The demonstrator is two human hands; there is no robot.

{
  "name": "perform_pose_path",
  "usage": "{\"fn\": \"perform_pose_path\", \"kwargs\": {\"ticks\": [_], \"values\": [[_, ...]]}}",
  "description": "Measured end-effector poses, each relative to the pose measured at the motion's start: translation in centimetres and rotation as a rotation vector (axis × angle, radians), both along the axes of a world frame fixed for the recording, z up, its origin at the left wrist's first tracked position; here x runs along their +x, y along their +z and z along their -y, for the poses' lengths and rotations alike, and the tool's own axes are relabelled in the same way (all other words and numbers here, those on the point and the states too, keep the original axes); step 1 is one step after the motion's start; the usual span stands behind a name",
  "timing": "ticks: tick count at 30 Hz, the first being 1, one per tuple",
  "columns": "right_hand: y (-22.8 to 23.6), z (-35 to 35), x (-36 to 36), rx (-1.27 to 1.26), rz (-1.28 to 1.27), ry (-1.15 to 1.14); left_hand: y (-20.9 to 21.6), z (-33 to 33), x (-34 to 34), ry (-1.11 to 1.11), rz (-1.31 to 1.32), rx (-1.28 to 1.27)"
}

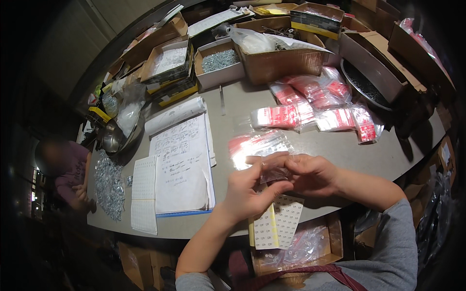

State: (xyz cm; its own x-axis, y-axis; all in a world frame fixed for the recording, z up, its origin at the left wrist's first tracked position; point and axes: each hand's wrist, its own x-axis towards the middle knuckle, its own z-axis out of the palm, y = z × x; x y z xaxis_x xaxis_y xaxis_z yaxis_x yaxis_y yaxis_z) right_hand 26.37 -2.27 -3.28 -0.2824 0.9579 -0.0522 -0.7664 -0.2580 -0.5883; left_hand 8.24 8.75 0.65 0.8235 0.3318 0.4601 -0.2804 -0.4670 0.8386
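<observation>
Both hands meet over the table's near edge. My left hand [247, 191] and my right hand [311, 175] are closed around a small clear plastic bag [274, 175], its contents too small to make out. Just below them lie label sheets [277, 224] printed with small repeated marks, one with a yellow strip. Beyond the fingers a stack of clear bags with red print [262, 144] rests on the table. An open cardboard box [335, 237] sits under the table edge in front of me, with clear bags of small parts inside.
Farther right are piles of red-printed bags [323, 92]. An open notebook [182, 165], white sheets [143, 194] and a heap of small metal parts [109, 184] lie left. Boxes of parts [219, 62] and a large carton [284, 65] line the back. Another person [73, 169] sits at far left.
</observation>
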Motion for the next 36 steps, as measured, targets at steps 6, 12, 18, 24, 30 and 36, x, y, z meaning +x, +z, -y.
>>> {"fn": "perform_pose_path", "kwargs": {"ticks": [6, 12, 18, 24, 30, 36], "values": [[2.0, 0.0, -0.5, 0.001, 0.073, 0.026, -1.1, -0.2, -0.1, 0.053, -0.040, 0.027], [2.1, -0.1, 0.2, -0.018, 0.139, -0.049, -0.7, -0.5, -0.6, 0.162, -0.068, 0.043], [2.9, 0.0, 0.7, 0.152, 0.541, -0.157, 1.4, -0.7, -0.8, 0.181, -0.182, -0.099], [2.9, 0.0, 0.9, 0.180, 0.605, -0.049, 0.8, -1.0, -0.9, 0.140, -0.208, -0.033], [3.4, 0.2, 0.5, 0.127, 0.592, -0.014, -0.1, -0.8, -0.5, 0.135, -0.113, -0.121], [2.2, 0.4, 0.1, 0.106, 0.559, -0.074, -0.3, -0.7, -0.6, 0.152, -0.210, -0.180]]}}
